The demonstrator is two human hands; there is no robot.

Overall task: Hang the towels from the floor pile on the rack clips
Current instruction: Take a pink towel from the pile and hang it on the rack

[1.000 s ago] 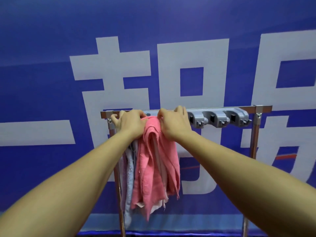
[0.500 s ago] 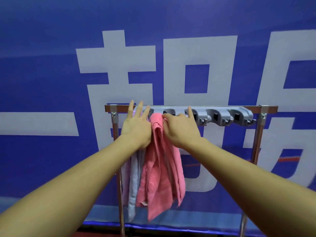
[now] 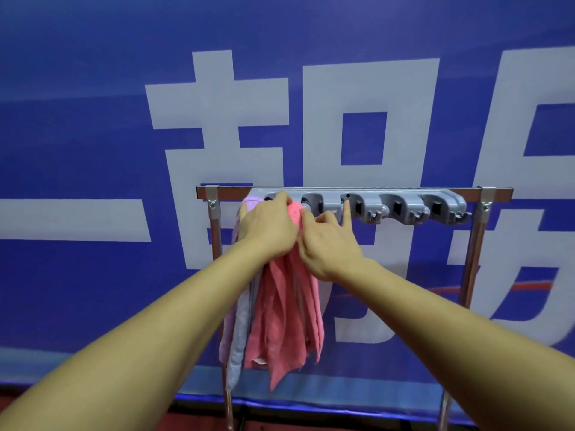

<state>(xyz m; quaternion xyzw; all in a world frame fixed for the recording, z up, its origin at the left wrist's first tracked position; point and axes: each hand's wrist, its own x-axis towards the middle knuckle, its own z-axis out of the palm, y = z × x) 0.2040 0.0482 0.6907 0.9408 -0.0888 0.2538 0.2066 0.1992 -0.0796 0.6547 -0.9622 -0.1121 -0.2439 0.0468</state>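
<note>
one pink towel [image 3: 284, 309] between left grip [image 3: 270, 229] and right grip [image 3: 326, 244]

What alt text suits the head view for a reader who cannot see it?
Two bare hands hold the top of a pink towel at a grey clip strip on a metal rack: the left hand grips the towel, the right hand touches it with its index finger raised. A lilac towel hangs to its left, before a blue banner.

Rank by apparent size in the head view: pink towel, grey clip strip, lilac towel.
1. pink towel: largest visible area.
2. grey clip strip: long but thin.
3. lilac towel: smallest as seen, but mostly hidden behind the pink towel, so true size unsure.
</note>
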